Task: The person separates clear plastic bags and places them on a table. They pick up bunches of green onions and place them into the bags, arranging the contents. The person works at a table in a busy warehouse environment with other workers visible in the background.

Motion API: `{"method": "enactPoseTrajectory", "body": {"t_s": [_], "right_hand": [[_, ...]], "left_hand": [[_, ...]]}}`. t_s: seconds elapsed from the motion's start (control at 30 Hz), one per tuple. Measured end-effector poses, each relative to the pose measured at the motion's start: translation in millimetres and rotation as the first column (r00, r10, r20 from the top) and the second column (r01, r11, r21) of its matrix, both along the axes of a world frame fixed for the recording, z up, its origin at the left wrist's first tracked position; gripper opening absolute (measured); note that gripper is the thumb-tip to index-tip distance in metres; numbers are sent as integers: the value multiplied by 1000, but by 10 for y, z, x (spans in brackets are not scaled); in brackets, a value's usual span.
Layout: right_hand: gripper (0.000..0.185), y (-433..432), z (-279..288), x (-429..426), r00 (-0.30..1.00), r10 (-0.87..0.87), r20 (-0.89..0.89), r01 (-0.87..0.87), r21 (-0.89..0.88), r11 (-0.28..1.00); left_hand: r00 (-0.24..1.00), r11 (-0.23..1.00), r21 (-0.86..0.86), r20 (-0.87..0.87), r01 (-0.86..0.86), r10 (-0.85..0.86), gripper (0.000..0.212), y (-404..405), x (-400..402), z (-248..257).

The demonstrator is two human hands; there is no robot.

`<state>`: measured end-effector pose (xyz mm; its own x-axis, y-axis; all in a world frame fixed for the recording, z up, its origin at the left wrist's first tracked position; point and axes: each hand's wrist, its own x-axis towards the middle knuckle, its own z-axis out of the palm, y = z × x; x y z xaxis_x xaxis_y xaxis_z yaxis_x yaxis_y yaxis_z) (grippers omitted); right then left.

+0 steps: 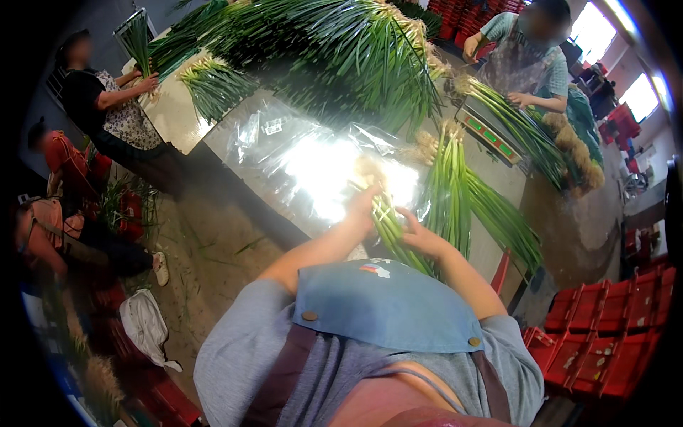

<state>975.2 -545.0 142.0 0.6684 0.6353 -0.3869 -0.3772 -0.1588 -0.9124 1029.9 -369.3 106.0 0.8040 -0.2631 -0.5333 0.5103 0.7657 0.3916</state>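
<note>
A bunch of green onions [392, 227] slants in front of my apron, roots pointing away from me and leaves towards me. My left hand [367, 202] grips its pale stalks just below the roots. At the right side of the stalks is my right hand [422, 237], thumb and fingers spread; whether it grips them is hidden. Pale bands seem to cross the stalks, blurred by glare. Under and beyond the bunch, clear plastic bags [320, 155] lie on the table [224, 141], shining strongly. More green onions [451, 187] lie to the right, roots away from me.
A large heap of green onions [331, 58] covers the table's far side. At right, a co-worker [525, 58] handles stalks on a digital scale [491, 133]. Another person [109, 101] holds a bunch at left. Red crates [603, 331] stand at lower right.
</note>
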Motion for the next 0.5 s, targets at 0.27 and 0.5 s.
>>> {"method": "enactPoseTrajectory", "body": {"t_s": [0.27,0.5], "right_hand": [[92,-244,-135,-309,972,173,159,-126,-273,954],[74,-28,-55,-231,969,-89,231,170,-357,918]], "left_hand": [[968,986,98,226,-137,112,17,441,734,41],[940,734,676,289,-68,-179,90,-121,1,96]]}}
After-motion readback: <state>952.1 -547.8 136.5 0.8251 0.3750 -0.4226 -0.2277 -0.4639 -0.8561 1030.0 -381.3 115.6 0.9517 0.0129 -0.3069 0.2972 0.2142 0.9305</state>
